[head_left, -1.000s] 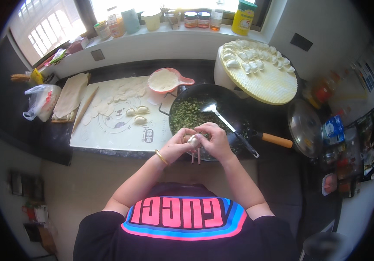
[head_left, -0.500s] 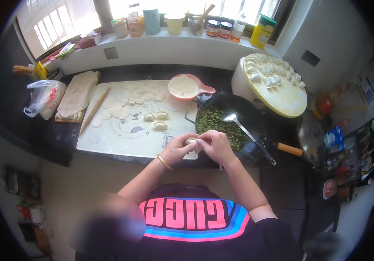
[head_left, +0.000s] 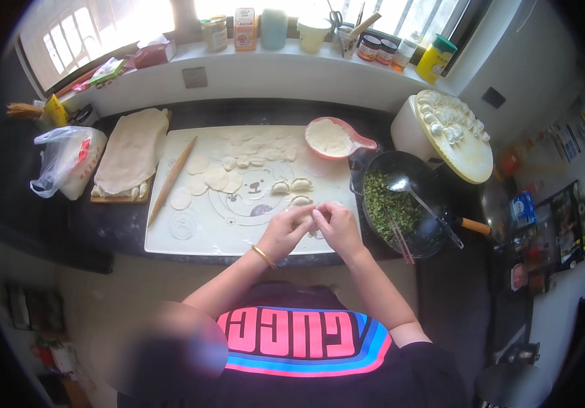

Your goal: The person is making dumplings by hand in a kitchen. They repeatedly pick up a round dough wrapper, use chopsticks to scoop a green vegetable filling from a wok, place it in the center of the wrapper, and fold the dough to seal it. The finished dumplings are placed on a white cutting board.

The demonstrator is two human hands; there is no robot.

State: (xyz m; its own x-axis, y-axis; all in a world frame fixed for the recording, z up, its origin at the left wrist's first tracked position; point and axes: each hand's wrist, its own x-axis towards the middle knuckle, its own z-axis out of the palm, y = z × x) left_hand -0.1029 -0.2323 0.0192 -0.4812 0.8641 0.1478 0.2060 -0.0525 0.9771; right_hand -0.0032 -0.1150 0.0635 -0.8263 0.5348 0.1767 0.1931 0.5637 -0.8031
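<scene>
Three dumplings (head_left: 300, 184) are sitting on mat (head_left: 194, 234), right of rolling pin (head_left: 172, 181); wok (head_left: 432, 234) is standing right of mat.

The mat (head_left: 204, 239) is coloured off-white and printed in grey with a bear's face and curved lines. The dough rounds (head_left: 216, 178) and dumplings (head_left: 301, 184) are toned pale cream. The filling (head_left: 382, 195) is flecked in greens, framed by the black of the wok (head_left: 432, 239). Coral pink is shown by the handled bowl (head_left: 362, 142), tan by the rolling pin (head_left: 173, 179), gold by the bangle (head_left: 263, 256), pale yellow by the round tray (head_left: 475, 160). The black shirt (head_left: 408, 381) is banded in pink and blue.
</scene>
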